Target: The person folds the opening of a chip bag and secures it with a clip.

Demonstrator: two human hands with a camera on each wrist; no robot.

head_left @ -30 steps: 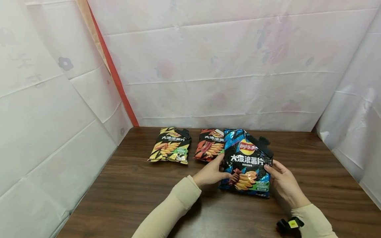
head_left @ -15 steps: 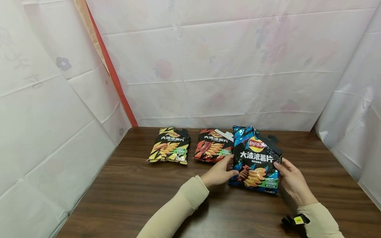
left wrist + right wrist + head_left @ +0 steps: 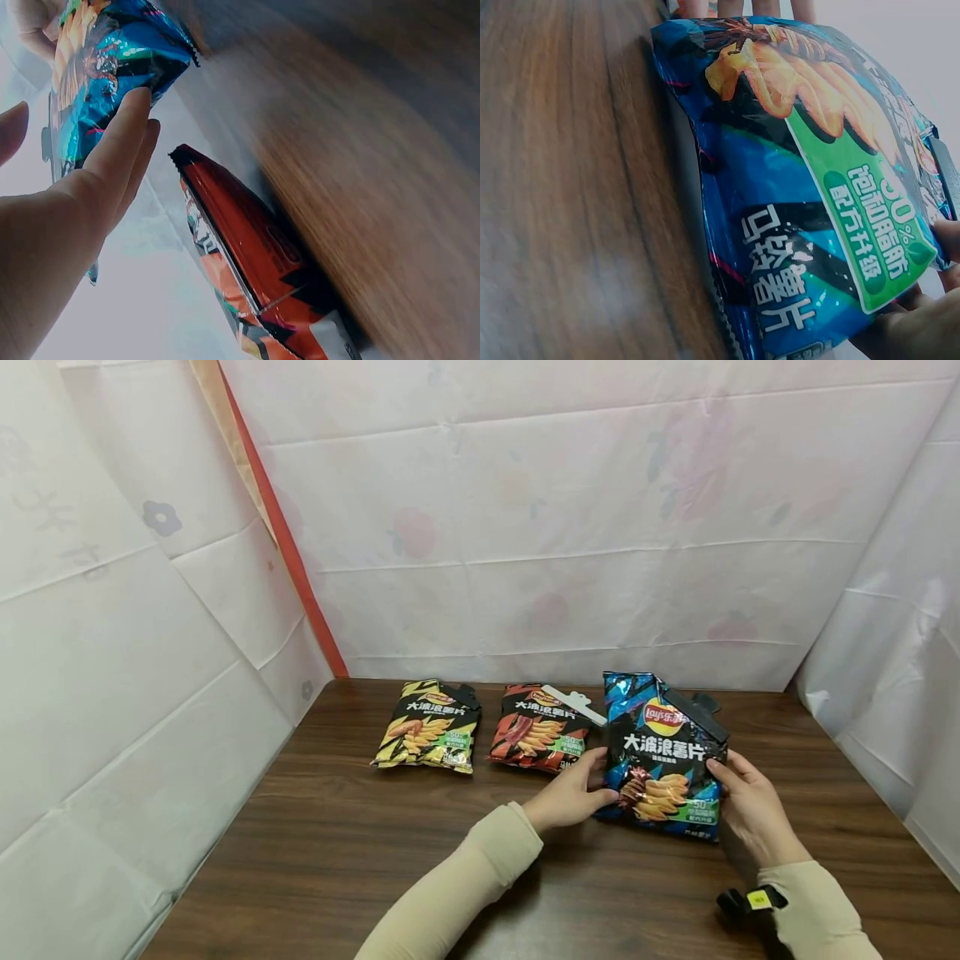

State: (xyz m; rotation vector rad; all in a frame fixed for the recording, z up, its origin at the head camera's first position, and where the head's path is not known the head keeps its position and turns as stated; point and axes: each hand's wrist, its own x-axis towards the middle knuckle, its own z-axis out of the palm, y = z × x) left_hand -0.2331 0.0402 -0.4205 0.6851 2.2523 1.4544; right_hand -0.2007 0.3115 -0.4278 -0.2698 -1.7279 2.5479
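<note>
A blue and black bag of potato chips (image 3: pixel 663 760) is tilted up, its front facing me, close over the wooden table. My left hand (image 3: pixel 572 789) holds its left edge, thumb at the front and fingers fairly straight in the left wrist view. With my right hand (image 3: pixel 757 810) I grip the right edge, the thumb over the front and the fingers hidden behind. A black clip (image 3: pixel 697 714) sits across the bag's folded top right corner. Just left lies a red bag of potato chips (image 3: pixel 536 731) with a white clip (image 3: pixel 576 702).
A yellow bag of potato chips (image 3: pixel 427 731) with a black clip (image 3: pixel 461 696) lies farther left. All of this is on a dark wooden table (image 3: pixel 337 860), with pale printed sheets (image 3: pixel 562 527) hanging behind and at both sides. A black strap (image 3: pixel 750 902) hangs at the right sleeve.
Both hands have moved to the right and slightly back with the blue bag. The red bag, partly covered before, now shows with its white clip. The yellow bag stays put.
</note>
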